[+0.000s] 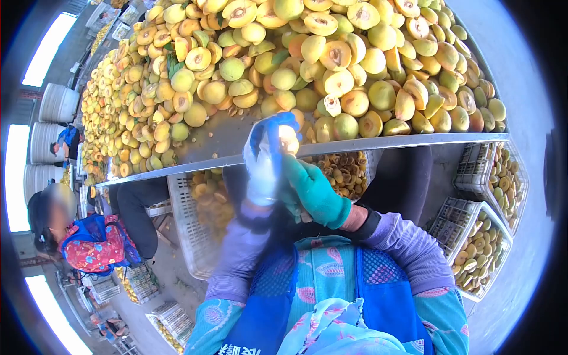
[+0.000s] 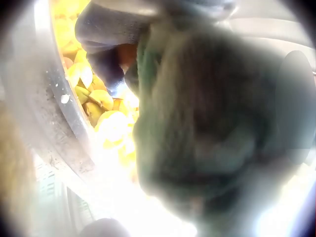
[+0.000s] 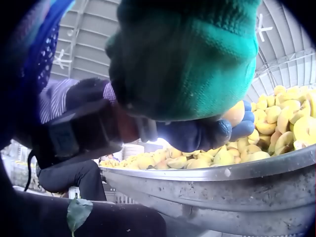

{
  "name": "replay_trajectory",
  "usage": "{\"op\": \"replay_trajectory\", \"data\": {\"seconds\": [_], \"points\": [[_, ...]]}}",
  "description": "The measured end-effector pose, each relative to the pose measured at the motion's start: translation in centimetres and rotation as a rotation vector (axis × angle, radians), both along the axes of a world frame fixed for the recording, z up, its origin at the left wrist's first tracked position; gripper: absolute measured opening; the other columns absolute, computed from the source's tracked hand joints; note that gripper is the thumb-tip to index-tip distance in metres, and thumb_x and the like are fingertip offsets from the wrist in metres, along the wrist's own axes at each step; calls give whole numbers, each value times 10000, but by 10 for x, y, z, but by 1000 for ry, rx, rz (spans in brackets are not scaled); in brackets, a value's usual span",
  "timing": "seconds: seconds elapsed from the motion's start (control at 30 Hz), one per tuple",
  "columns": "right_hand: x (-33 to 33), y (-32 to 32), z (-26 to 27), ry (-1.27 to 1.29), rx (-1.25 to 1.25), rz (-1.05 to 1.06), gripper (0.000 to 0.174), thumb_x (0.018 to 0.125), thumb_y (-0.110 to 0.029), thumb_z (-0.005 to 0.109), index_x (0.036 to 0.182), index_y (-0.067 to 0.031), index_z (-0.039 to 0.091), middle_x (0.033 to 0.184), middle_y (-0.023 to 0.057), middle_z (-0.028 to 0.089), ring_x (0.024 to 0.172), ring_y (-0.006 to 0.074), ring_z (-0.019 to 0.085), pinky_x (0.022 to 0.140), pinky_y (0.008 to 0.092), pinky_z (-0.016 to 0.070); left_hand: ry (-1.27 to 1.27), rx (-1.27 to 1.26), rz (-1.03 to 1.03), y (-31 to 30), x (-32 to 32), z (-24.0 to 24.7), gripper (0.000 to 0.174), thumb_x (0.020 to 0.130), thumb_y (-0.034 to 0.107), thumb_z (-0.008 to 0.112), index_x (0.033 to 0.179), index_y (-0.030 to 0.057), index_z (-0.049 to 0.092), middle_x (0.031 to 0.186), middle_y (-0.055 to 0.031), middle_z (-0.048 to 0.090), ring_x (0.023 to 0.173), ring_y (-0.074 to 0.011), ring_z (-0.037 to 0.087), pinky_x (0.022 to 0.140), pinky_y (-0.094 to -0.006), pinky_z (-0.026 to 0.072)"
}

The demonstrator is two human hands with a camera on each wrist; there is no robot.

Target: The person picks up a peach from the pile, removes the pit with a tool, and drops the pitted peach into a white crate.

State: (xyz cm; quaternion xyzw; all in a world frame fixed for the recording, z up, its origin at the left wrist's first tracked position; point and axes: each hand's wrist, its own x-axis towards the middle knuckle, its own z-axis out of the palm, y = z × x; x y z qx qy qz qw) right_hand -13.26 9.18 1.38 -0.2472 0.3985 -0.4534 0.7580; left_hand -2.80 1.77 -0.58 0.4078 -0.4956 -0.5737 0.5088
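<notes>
My left hand (image 1: pixel 263 157), in a white glove with blue fingers, holds a yellow peach (image 1: pixel 288 139) above the near rim of a fruit-heaped metal table (image 1: pixel 236 158). Between the blue fingertips, part of the peach (image 3: pixel 234 113) also shows in the right wrist view. My right hand (image 1: pixel 316 192), in a green glove, is close below the peach, its fingers curled. The back of that glove (image 3: pixel 197 64) hides its palm in the right wrist view, and I cannot tell what it grips. Halved peaches (image 1: pixel 337 53), some showing their pits, are piled just beyond both hands.
Below the table rim stand a white crate (image 1: pixel 180 222) of fruit and a container of dark cut pieces (image 1: pixel 343 171). Two more crates (image 1: pixel 455 222) (image 1: pixel 476 157) are at the right. Another person (image 1: pixel 97 242) sits at the left beside the table.
</notes>
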Motion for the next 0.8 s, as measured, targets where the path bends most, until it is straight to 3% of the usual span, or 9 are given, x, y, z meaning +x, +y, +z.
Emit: {"op": "replay_trajectory", "data": {"seconds": [0.17, 0.23, 0.3, 0.4, 0.47, 0.53, 0.7, 0.73, 0.8], "points": [[6, 7, -13, 20, 0, 23, 447, 1003, -485, 363, 929, -85, 549, 539, 29, 514, 369, 122, 442, 345, 243, 337, -55, 222, -333, -17, 22, 8, 396, 943, 321, 567, 1042, -58, 625, 860, -116, 667, 725, -206, 647, 693, -320, 545], [19, 8, -17, -369, 167, 16, 425, 996, -511, 367, 897, -135, 539, 595, -22, 477, 422, 95, 415, 396, 253, 338, 58, 352, -286, -13, 13, 4, 337, 916, 268, 622, 1026, -49, 640, 849, -87, 657, 709, -170, 624, 683, -289, 525], [10, 5, -21, -973, 260, 174, 418, 991, -526, 372, 866, -158, 527, 608, -46, 440, 441, 82, 392, 413, 257, 334, -52, 301, -361, -15, 10, 14, 364, 921, 304, 588, 984, -50, 645, 813, -100, 648, 675, -184, 623, 657, -308, 523], [3, 4, -18, -921, 283, 161, 417, 979, -549, 384, 853, -170, 503, 568, -67, 377, 420, 77, 353, 402, 256, 315, -102, 203, -601, -28, 8, 14, 438, 933, 395, 527, 958, -31, 626, 804, -121, 638, 671, -205, 620, 645, -314, 512], [6, 0, -24, -1078, 260, 170, 418, 972, -557, 399, 867, -165, 499, 556, -69, 372, 412, 82, 352, 401, 255, 315, 40, 296, -553, -25, 7, 10, 437, 934, 403, 519, 962, -22, 612, 802, -128, 632, 662, -216, 615, 633, -311, 506], [4, 0, -12, -986, 285, 164, 411, 972, -551, 405, 864, -165, 499, 554, -68, 370, 410, 80, 351, 400, 255, 317, 231, 414, -433, -16, 2, 11, 455, 935, 435, 499, 959, -10, 591, 793, -138, 618, 658, -230, 602, 620, -313, 499], [-2, 1, -11, -826, 308, 231, 411, 985, -536, 383, 882, -158, 506, 549, -69, 362, 410, 86, 354, 401, 258, 318, 135, 326, -327, -8, 7, 11, 449, 938, 433, 506, 961, -7, 595, 787, -142, 616, 685, -248, 614, 589, -341, 507], [3, -1, -20, -1094, 270, 277, 421, 995, -530, 357, 897, -151, 513, 555, -70, 360, 409, 90, 340, 418, 256, 314, 203, 338, -338, -10, 9, 4, 448, 939, 432, 507, 962, -7, 596, 790, -143, 617, 684, -253, 616, 584, -345, 508], [6, 0, -15, -1192, 273, 278, 429, 1000, -527, 339, 902, -149, 516, 561, -69, 359, 413, 89, 334, 435, 256, 315, 360, 487, -314, -9, 7, 12, 465, 945, 446, 498, 960, -7, 601, 804, -147, 620, 683, -258, 616, 585, -350, 509]]}}
